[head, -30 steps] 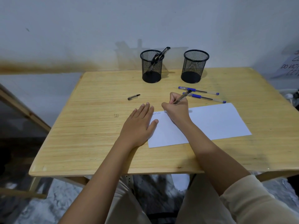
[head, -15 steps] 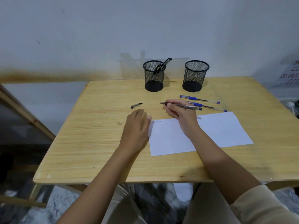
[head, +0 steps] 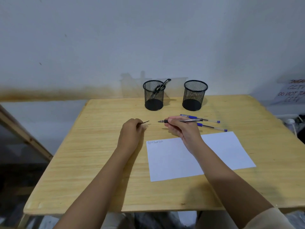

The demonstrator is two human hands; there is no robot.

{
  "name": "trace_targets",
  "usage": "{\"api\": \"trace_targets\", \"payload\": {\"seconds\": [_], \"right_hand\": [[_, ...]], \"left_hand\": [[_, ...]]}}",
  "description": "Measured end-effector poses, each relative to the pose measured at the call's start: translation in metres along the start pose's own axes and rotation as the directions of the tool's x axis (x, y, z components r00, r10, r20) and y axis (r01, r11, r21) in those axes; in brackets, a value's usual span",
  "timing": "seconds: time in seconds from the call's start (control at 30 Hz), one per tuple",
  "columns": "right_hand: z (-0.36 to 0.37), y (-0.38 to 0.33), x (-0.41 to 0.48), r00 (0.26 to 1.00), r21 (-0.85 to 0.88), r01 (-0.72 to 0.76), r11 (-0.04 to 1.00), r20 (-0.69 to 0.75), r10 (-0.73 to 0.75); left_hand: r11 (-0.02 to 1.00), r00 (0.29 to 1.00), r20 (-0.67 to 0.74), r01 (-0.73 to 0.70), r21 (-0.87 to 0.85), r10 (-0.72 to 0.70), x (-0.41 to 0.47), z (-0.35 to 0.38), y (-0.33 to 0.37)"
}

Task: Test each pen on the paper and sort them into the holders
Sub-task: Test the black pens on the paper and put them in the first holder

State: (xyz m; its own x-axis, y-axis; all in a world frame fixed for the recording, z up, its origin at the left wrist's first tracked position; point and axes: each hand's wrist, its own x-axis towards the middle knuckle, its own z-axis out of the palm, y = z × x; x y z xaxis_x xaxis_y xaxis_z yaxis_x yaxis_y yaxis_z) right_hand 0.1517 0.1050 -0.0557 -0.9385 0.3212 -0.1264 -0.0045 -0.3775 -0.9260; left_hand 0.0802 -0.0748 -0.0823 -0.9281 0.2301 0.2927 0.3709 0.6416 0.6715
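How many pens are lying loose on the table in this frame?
2: the far blue pen and the near blue pen, side by side beyond the paper, by the right hand, which may hide part of them.

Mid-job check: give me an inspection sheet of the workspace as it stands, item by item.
Surface: wooden table; white paper with scribbles in its far left corner.
Job's things: left holder has pens inside; right holder, no pen seen inside; far blue pen and near blue pen lie between the right holder and the paper.
Clutter: nothing seen.
Hands: left hand pinches a pen cap; right hand grips a silver pen, tip towards the cap.
Cables: white cord past the table's right edge.
Surroundings: stained wall; handwritten sign at right.
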Motion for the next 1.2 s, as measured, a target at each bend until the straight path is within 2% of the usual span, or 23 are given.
{"api": "trace_targets", "payload": {"seconds": [0.1,0.2,0.4,0.6,0.73,0.87,1.07,1.2], "right_hand": [[-0.003,-0.005,0.002,1.000,0.042,0.024,0.999,-0.002,-0.024],[-0.007,-0.012,0.002,0.999,0.080,0.053,0.995,-0.014,-0.052],[-0.022,-0.028,-0.007,0.996,0.102,0.089,0.991,-0.007,-0.089],[-0.043,-0.043,-0.013,0.982,0.112,0.176,0.978,-0.088,-0.167],[-0.050,-0.048,-0.020,0.985,0.077,0.171,0.982,-0.027,-0.169],[-0.057,-0.057,-0.023,0.978,0.101,0.205,0.974,0.030,-0.209],[-0.077,-0.086,-0.025,0.949,-0.003,0.312,0.950,0.043,-0.312],[-0.100,-0.118,-0.031,0.907,-0.196,0.408,0.892,-0.020,-0.420]], "left_hand": [[0.978,0.999,0.016,-0.038,-0.205,0.042,-0.001,0.002,0.022],[0.950,0.995,0.015,-0.087,-0.300,0.096,0.000,0.004,0.044],[0.925,0.981,0.069,-0.146,-0.352,0.181,-0.001,0.009,0.068],[0.893,0.986,0.074,-0.105,-0.438,0.152,-0.001,0.013,0.090],[0.854,0.971,0.129,-0.110,-0.508,0.202,-0.005,0.019,0.109],[0.824,0.972,0.112,-0.110,-0.556,0.206,-0.004,0.024,0.126],[0.791,0.967,0.073,-0.154,-0.592,0.243,0.001,0.034,0.160],[0.731,0.967,0.059,-0.145,-0.667,0.246,0.006,0.053,0.194]]}}
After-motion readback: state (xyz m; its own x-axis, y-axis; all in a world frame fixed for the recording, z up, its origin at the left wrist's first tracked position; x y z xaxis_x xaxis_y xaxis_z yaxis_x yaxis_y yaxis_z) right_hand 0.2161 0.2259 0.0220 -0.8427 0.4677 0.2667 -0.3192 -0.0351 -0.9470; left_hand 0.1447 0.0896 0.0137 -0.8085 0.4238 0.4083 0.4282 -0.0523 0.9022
